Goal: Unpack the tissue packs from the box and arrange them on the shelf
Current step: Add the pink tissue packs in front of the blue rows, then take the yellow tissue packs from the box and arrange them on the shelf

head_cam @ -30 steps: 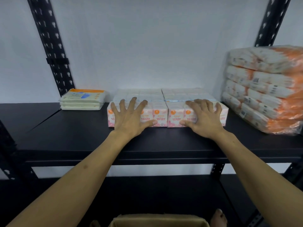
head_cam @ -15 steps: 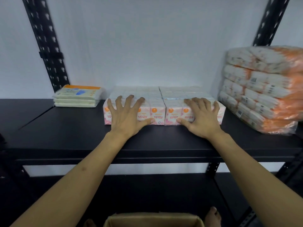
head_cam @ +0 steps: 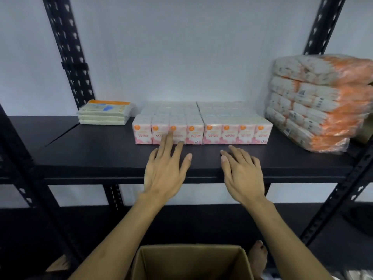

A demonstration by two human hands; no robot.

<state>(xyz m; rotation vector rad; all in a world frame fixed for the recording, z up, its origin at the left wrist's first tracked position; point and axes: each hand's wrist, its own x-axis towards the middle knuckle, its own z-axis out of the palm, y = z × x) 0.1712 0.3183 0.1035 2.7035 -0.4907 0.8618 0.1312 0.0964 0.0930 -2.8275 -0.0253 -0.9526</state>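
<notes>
Both arms reach forward, palms down. The left hand (head_cam: pixel 164 172) has its fingers (head_cam: pixel 168 142) straight and spread; the right hand (head_cam: pixel 243 174) lies flat, fingers loosely together, holding nothing.

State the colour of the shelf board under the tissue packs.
Black shelf board, seen best in the head view.

light: dim, even | blur: slight motion, frame edges | distortion: wide-angle bowing at sides

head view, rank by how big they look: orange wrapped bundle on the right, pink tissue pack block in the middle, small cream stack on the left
1. Orange-and-white plastic-wrapped bundle, though cut off by the frame's edge
2. Pink-and-white block of tissue packs, close behind
3. Cream flat pack stack with orange-topped wrapper, clearly smallest
</notes>
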